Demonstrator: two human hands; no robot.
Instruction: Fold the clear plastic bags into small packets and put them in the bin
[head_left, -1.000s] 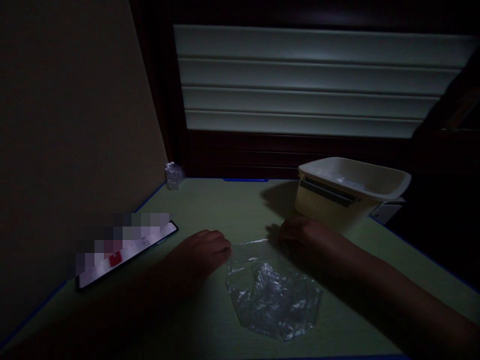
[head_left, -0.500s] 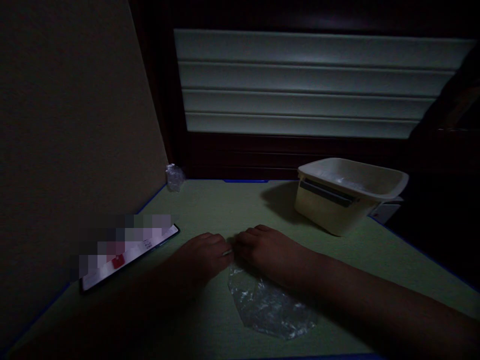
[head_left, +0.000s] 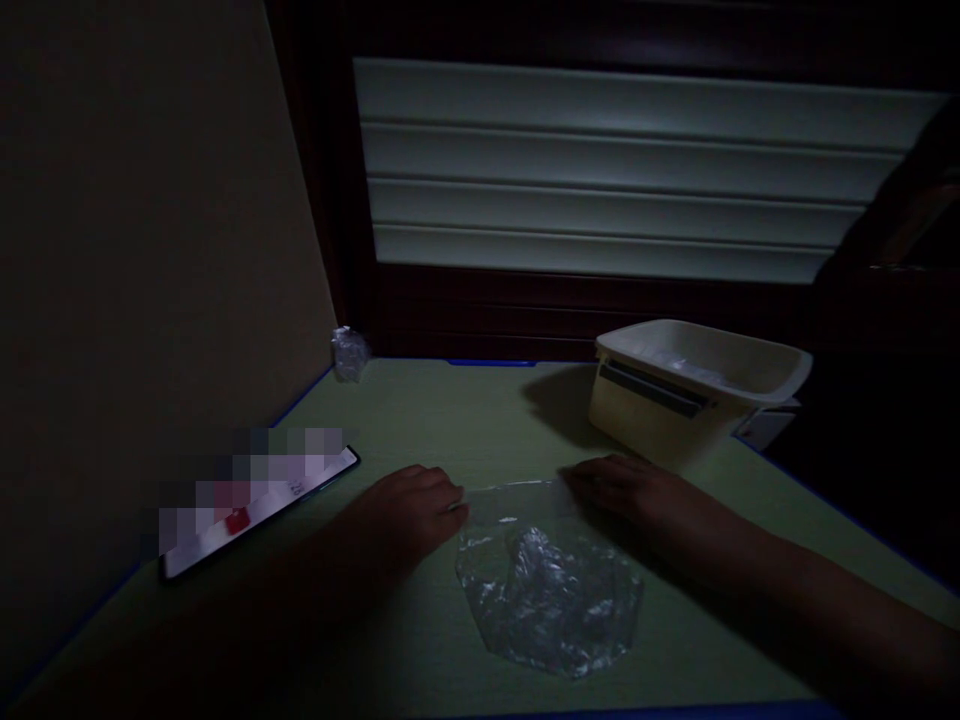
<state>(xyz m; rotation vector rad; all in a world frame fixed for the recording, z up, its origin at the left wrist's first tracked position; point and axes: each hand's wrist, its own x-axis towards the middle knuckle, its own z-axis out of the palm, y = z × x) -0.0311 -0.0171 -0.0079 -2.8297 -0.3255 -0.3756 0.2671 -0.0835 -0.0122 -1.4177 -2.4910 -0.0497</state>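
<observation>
A clear plastic bag lies flat and wrinkled on the green tabletop, its straight top edge toward the far side. My left hand pinches the bag's upper left corner between thumb and fingers. At the upper right corner, my right hand rests low over the table with its fingers together on the bag's edge; its fingertips are dark and partly hidden.
A cream bin with clear plastic inside stands at the back right. On the left lies a lit phone, partly pixelated. Crumpled plastic sits at the far left corner, by the wall.
My right hand has moved right, away from my left hand, along the bag's top edge. More of the bag shows between the hands. My left hand has stayed in place.
</observation>
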